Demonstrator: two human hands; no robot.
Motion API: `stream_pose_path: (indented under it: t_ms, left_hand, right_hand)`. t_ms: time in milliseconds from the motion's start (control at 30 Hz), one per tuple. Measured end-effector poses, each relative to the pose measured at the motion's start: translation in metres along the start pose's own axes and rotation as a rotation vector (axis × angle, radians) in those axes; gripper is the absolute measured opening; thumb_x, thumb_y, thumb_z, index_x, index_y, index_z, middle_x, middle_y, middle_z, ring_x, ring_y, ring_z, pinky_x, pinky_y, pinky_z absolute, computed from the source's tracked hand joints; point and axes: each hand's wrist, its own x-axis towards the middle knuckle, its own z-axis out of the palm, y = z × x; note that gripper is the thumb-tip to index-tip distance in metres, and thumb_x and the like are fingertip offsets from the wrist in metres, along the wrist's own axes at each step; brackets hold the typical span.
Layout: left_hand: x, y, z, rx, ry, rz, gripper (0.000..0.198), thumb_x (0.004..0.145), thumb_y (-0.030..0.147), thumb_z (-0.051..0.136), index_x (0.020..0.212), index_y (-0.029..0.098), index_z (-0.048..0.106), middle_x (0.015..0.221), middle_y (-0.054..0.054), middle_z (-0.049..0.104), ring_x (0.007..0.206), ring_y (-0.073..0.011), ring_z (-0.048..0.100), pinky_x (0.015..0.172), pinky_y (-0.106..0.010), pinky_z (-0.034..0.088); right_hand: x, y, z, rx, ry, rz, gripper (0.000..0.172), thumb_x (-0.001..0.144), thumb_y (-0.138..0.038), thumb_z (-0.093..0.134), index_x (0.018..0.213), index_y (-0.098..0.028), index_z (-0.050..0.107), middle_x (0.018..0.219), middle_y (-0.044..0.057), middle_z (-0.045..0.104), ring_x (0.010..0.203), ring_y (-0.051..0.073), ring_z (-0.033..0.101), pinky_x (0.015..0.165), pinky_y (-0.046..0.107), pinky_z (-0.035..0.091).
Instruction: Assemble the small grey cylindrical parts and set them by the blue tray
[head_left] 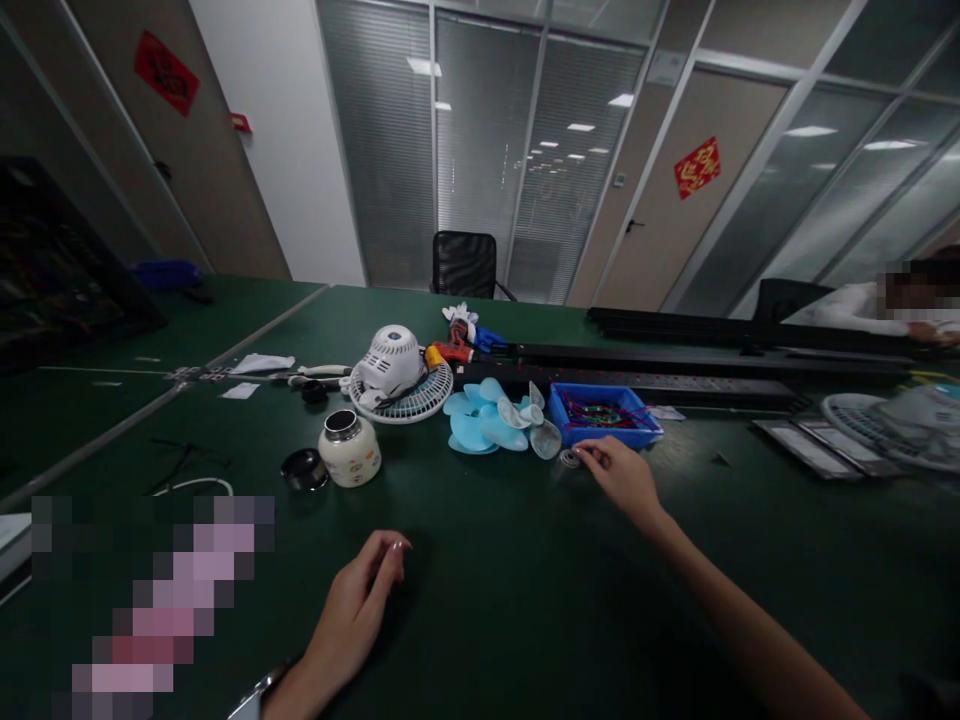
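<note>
My right hand [619,478] is closed, thumb and fingertips pinched at the edge of a small round metal piece [568,459] near the table's middle. Its exact kind is too small and blurred to tell. Close by, to its left, are light-blue fan blades [480,425] and clear fan blades [536,415]. My left hand [360,590] hovers low over or rests on the green table [480,600], fingers curled in, with nothing visible in them. Beyond it stands a cream open-topped jar [350,455] with a metal neck, a black lid [304,469] beside it.
A white fan housing [394,365] lies on its grille, with an orange power drill [454,352] behind. A blue tray [604,425] holds coloured wires. Long black rails [675,365] span the back right. Another person's sleeve [844,308] shows at far right.
</note>
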Motion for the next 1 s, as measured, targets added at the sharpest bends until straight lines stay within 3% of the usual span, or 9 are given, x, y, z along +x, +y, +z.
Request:
stream_pose_path:
  t_ms: [167,333,600,833,900,1000]
  left_hand:
    - [-0.001,0.001,0.0,-0.008,-0.026,-0.012,0.032,0.097,0.048,0.035,0.099,0.022,0.056,0.072,0.001,0.056,0.067,-0.0177,0.057,0.062,-0.026,0.044]
    - [-0.001,0.004,0.001,0.008,-0.046,-0.01,0.031,0.098,0.046,0.035,0.101,0.022,0.054,0.073,0.002,0.055,0.067,-0.0168,0.056,0.063,-0.026,0.042]
    - [-0.001,0.01,0.0,0.008,-0.048,-0.007,0.029,0.098,0.044,0.036,0.098,0.021,0.054,0.074,0.001,0.056,0.068,-0.017,0.056,0.064,-0.027,0.042]
    - [-0.002,0.011,0.0,0.024,-0.053,0.011,0.029,0.098,0.044,0.036,0.098,0.021,0.054,0.074,0.001,0.056,0.068,-0.0171,0.057,0.063,-0.027,0.043]
    - [-0.003,0.011,-0.001,0.032,-0.057,0.009,0.029,0.098,0.044,0.036,0.099,0.021,0.054,0.074,0.001,0.056,0.068,-0.0171,0.058,0.064,-0.027,0.043]
    - [-0.002,0.012,-0.001,0.042,-0.066,0.007,0.029,0.098,0.043,0.036,0.098,0.021,0.054,0.075,0.001,0.057,0.068,-0.0169,0.058,0.063,-0.027,0.044]
  right_hand:
    - [-0.005,-0.007,0.007,0.036,0.043,0.017,0.036,0.092,-0.048,0.046,0.098,-0.023,0.071,0.075,0.003,0.064,0.062,0.017,0.057,0.059,0.029,0.043]
    - [-0.006,-0.014,0.006,0.026,-0.064,0.012,0.033,0.092,-0.047,0.048,0.095,-0.025,0.072,0.077,0.002,0.065,0.066,0.016,0.059,0.058,0.026,0.041]
    - [-0.011,-0.017,0.005,0.001,-0.008,0.015,0.033,0.094,-0.044,0.045,0.099,-0.024,0.071,0.081,0.004,0.066,0.067,0.016,0.059,0.059,0.026,0.041]
    - [-0.01,-0.018,0.003,-0.04,-0.067,0.031,0.031,0.093,-0.042,0.047,0.096,-0.026,0.073,0.08,0.003,0.066,0.066,0.016,0.059,0.058,0.026,0.041]
    - [-0.014,-0.017,0.001,-0.06,-0.033,0.013,0.032,0.093,-0.043,0.047,0.101,-0.026,0.073,0.084,0.004,0.066,0.066,0.016,0.059,0.059,0.027,0.042]
    - [-0.022,-0.007,-0.001,-0.126,0.133,0.018,0.039,0.091,-0.047,0.05,0.118,-0.025,0.067,0.104,0.009,0.064,0.076,0.019,0.06,0.069,0.031,0.047]
